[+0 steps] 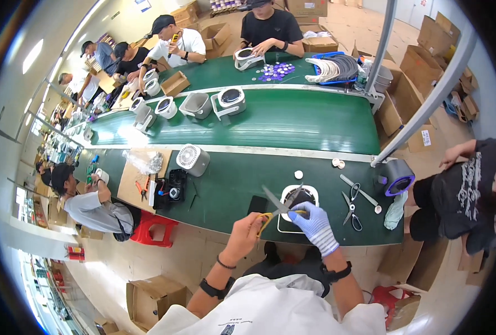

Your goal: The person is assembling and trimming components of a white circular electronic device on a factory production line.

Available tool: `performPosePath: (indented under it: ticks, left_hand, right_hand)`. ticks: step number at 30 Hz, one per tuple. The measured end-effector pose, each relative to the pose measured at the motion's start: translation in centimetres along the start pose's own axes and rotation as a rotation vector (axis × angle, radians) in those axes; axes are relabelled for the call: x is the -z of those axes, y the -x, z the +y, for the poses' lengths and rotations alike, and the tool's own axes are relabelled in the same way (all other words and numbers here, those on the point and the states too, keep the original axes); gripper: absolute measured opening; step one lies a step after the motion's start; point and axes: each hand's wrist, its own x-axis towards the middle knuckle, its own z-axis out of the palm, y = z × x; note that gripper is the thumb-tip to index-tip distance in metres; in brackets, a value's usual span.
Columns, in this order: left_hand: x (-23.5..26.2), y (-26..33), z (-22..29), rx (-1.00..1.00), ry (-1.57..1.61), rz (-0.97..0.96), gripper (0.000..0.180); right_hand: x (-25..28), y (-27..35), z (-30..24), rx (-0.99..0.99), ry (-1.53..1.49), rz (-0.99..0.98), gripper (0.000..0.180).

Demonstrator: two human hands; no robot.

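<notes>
Both my hands hold a pair of yellow-handled scissors [279,205] above the near edge of the green workbench, the blades spread apart. My bare left hand [244,233] is closed round one handle loop. The other loop is in my right hand [315,224], which wears a pale blue and white glove. Partly hidden behind the blades lies a white-rimmed housing with a dark middle [310,195]. A black flat rectangular object [257,205] rests left of it. To the right are a second pair of scissors [350,207] with white and dark loops and a white curved strip [361,191].
A grey unit with a purple ring [399,177] and a crumpled pale glove [395,212] sit at the bench's right end. Left stand a grey fan unit [193,159] and a black case [169,190]. Beyond runs a green conveyor [292,120]; co-workers are around, one person [454,195] close on the right.
</notes>
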Motion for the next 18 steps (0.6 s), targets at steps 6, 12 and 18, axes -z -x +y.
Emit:
performPosePath:
  ticks: [6,12,18]
  left_hand:
    - [-2.6,1.7,-0.6,0.122,0.100,-0.240,0.026]
    - [-3.5,2.0,-1.8,0.243,0.137,-0.527,0.029]
    - [-4.8,1.4,-2.4,0.377,0.197,-0.861,0.034]
  right_hand:
    - [-0.5,3.6,3.2,-0.054,-0.439,-0.166,0.031]
    - [0.6,6.8,5.0,-0.187,-0.681,-0.305,0.041]
    - [-0.6,9.1,7.7,-0.194,-0.800,-0.161,0.036]
